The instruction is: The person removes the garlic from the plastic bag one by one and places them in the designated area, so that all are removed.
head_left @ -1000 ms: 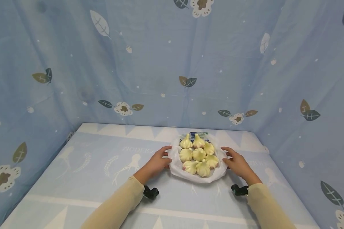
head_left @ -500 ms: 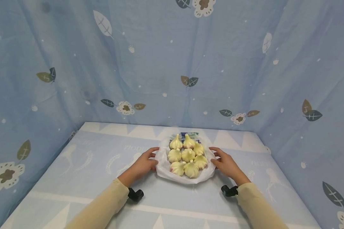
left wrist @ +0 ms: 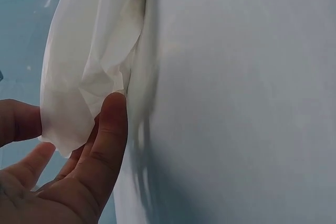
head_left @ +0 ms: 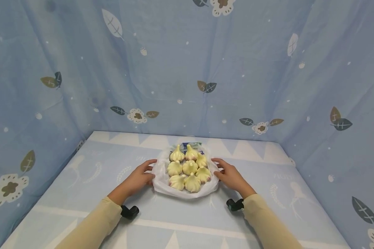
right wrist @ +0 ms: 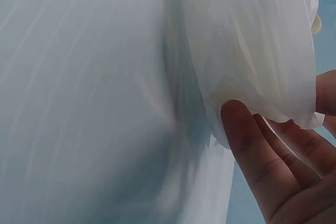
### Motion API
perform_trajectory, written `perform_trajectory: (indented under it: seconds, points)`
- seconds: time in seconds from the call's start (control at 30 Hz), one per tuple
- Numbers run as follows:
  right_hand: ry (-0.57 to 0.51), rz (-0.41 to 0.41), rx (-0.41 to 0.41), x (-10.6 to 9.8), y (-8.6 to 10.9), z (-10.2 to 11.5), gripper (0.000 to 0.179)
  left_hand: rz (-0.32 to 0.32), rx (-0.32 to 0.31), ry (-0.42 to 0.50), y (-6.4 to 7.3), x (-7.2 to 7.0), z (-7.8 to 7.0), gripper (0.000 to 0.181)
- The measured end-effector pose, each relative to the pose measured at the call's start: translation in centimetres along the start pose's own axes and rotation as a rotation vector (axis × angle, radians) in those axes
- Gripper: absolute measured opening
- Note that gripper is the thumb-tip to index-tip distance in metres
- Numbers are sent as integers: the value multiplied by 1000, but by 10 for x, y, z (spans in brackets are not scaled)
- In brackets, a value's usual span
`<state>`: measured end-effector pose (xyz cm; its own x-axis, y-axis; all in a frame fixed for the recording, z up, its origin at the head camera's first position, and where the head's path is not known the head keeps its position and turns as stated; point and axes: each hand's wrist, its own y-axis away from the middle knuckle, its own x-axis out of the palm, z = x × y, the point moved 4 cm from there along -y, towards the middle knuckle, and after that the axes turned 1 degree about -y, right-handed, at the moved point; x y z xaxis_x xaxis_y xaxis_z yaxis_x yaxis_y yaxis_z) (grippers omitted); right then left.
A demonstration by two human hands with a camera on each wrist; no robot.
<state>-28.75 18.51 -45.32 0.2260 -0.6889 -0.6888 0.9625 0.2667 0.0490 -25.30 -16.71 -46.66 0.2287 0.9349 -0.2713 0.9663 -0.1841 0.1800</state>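
A white plastic bag (head_left: 184, 194) sits on the table with its mouth spread wide and its sides folded down. Several pale yellow garlic bulbs (head_left: 190, 167) lie inside it, a few tinged with pink. My left hand (head_left: 138, 180) holds the bag's left side. In the left wrist view, the fingers and thumb (left wrist: 111, 129) of that hand come round the crumpled white film (left wrist: 76, 61). Opposite, my right hand (head_left: 232, 177) grips the right side. The right wrist view has its thumb (right wrist: 244, 135) against the translucent film (right wrist: 257, 40), fingers beneath.
Blue and green print (head_left: 191, 146) shows at the bag's back. The table wears a pale blue and white patterned cover (head_left: 90, 193). A blue curtain (head_left: 187, 69) with leaves and flowers hangs behind and at both sides. Black straps (head_left: 130, 212) sit on both wrists.
The bag of garlic has slid to the left across the table, both hands moving along with it and keeping their places at its sides.
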Motion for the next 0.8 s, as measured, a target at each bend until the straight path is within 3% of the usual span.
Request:
perform_trajectory:
  seconds: [0.47, 0.63, 0.8]
  points:
    - [207, -46, -35, -5, 6, 5, 57, -3, -11, -13, 2, 3, 1, 66]
    - [226, -54, -26, -7, 10, 7, 57, -24, -24, -27, 5, 5, 0, 67]
    - [231, -72, -55, -9, 14, 12, 59, -53, 8, -90, 6, 6, -2, 68]
